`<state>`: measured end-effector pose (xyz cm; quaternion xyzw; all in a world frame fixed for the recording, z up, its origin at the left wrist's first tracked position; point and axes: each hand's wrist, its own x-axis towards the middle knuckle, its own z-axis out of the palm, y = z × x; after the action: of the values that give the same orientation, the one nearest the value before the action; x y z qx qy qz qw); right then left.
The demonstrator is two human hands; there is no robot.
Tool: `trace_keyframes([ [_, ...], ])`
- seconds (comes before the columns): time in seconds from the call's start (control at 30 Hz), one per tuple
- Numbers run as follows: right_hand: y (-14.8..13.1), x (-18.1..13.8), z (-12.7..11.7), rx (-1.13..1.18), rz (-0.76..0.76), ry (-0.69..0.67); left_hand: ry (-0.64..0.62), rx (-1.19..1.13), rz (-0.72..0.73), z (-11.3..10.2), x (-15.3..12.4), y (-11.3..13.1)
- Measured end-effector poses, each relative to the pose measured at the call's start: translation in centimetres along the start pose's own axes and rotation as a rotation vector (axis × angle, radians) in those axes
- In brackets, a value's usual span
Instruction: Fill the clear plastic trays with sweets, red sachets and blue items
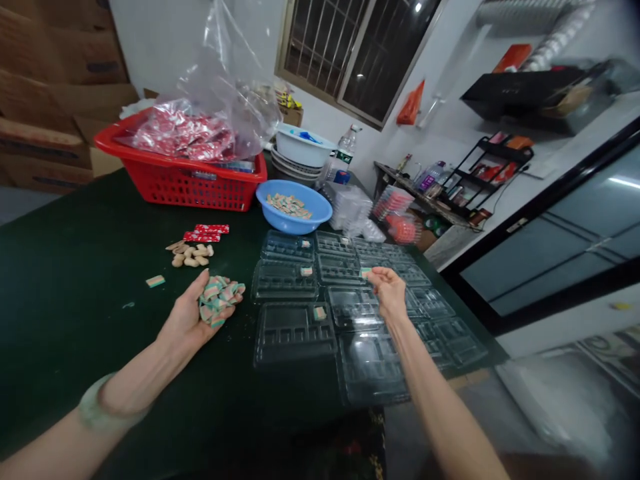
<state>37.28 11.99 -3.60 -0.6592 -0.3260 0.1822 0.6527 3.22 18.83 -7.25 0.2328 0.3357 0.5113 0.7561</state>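
My left hand point(193, 313), palm up and cupped, holds a heap of small flat pieces point(220, 300) striped in green, pink and cream. Between thumb and fingertips, my right hand point(391, 288) pinches one striped piece point(366, 272) over a compartment of a clear plastic tray point(343, 268). Whether that piece touches the tray, I cannot tell. In the left column, a near tray point(295, 337) has one striped piece point(319, 313) in its upper right compartment. Trays behind it hold single pieces too. Another striped piece point(155, 281) lies loose on the dark green table point(75, 267).
Peanuts in shells point(193, 255) and red packets point(207, 232) lie left of the trays. Behind stand a blue bowl point(270, 215) of striped pieces and a red basket point(190, 187) with bagged red packets. A water bottle point(345, 150) and stacked clear containers point(350, 207) stand at the back.
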Motion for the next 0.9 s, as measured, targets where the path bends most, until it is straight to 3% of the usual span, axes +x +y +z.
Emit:
trace_keyframes([
  [0.13, 2.0, 4.9, -0.3, -0.072, 0.023, 0.057, 0.076, 0.068, -0.009, 0.1, 0.1, 0.0],
  [0.4, 6.4, 10.7, 3.7, -0.395, 0.026, 0.008, 0.165, 0.078, -0.016, -0.6, 0.8, 0.0],
  [0.57, 7.2, 11.7, 4.0, -0.682, 0.028, -0.027, 0.193, 0.088, -0.032, -0.5, 0.9, 0.2],
  [0.9, 5.7, 10.5, 5.0, -1.064, -0.046, -0.075, 0.168, 0.071, -0.050, -0.6, 0.8, 0.3],
])
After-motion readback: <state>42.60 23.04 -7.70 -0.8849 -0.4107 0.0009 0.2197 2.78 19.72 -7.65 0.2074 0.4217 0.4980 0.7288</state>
